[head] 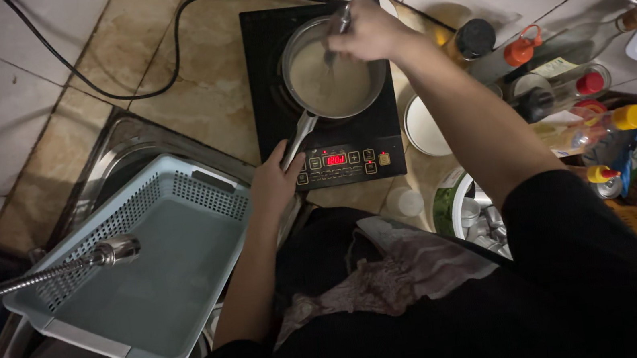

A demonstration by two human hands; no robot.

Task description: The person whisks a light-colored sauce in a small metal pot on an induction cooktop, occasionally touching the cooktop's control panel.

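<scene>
A small metal saucepan (331,72) sits on a black induction cooker (324,93) on the tiled worktop (193,81), towards the far middle of the scene. The pan holds a pale, creamy liquid. The right hand (369,31) is over the pan's far right rim, fingers closed around the top of a metal utensil (337,35) whose lower end dips into the liquid. The left hand (275,184) is at the near left corner of the cooker, wrapped around the end of the pan's long handle (299,137), which points towards the person. The two hands are well apart.

The cooker's control panel with a red lit display (335,159) lies on its near edge, just right of the left hand. A black cable (121,86) runs away from the cooker to the far left. To the near left, a pale blue plastic basket (145,281) rests over a steel sink (121,151), with a tap spout (113,251) above it. On the right stand bottles and jars (566,84), and a white bowl (421,127) just right of the cooker.
</scene>
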